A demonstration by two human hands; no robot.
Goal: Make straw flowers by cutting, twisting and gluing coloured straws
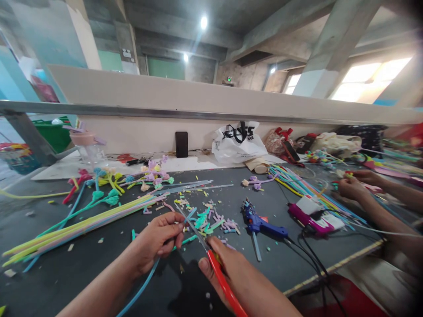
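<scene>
Between the fingertips of my left hand (163,237) is a light blue pipe cleaner (142,286), its long tail hanging toward the table's front edge. My right hand (228,268) is wrapped round scissors with red handles (222,279). Their blades (194,229) point up and left, and the blue stem's end meets them just past my left fingertips. Whether the blades are fully closed I cannot make out. Behind both hands lie cut pipe cleaner pieces (211,220) in green, purple and yellow.
Long pipe cleaners (89,224) and twisted flowers (107,178) lie at left. A blue glue gun (261,224) rests right of my hands, near a purple power strip (310,220) with cables. A co-worker's hands (355,185) are at far right. A white bag (238,147) stands behind.
</scene>
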